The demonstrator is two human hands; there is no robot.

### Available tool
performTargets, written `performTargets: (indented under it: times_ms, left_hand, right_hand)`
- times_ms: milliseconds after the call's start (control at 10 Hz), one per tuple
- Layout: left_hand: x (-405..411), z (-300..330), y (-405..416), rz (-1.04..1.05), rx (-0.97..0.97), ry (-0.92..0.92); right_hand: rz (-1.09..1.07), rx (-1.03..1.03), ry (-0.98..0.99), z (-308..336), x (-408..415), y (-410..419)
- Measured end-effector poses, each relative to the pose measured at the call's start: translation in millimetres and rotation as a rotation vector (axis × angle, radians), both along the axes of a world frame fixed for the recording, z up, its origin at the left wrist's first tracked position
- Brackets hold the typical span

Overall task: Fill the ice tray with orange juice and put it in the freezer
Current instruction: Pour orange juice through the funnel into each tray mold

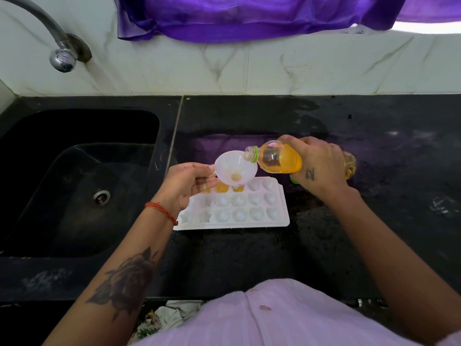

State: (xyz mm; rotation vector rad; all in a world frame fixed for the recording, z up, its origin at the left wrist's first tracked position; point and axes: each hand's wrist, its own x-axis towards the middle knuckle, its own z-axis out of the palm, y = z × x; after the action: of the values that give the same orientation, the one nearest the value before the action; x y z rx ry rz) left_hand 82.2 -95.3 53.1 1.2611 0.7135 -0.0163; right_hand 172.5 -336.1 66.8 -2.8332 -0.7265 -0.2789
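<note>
Desk point(249, 258) of black stone carries a sunken sink point(74, 183) at left and a white ice tray point(249, 221) in the middle, three far-row cells holding orange juice. Above the tray, the right hand point(316, 166) grips a tilted juice bottle point(277, 159), its mouth over a white funnel point(235, 168) pinched at the rim by the left hand point(187, 183).
</note>
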Motion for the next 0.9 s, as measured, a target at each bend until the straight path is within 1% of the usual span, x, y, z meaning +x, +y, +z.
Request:
performTargets:
  times_ms: [200,500,900]
  left_hand:
    - [4.0,4.2,-7.0,-0.028,-0.001,-0.024]
    - [15.8,0.0,-25.1,-0.058,-0.008,-0.018]
    - [19.8,-2.7,-32.1,-0.057,0.007,-0.005]
  right_hand:
    - [-0.03,0.065,0.033,3.8,-4.3,-10.1]
    - [-0.087,-0.029,-0.016,-0.4,-5.1,-26.8]
    - [-0.097,-0.083,-0.085,-1.0,-5.2,-33.2]
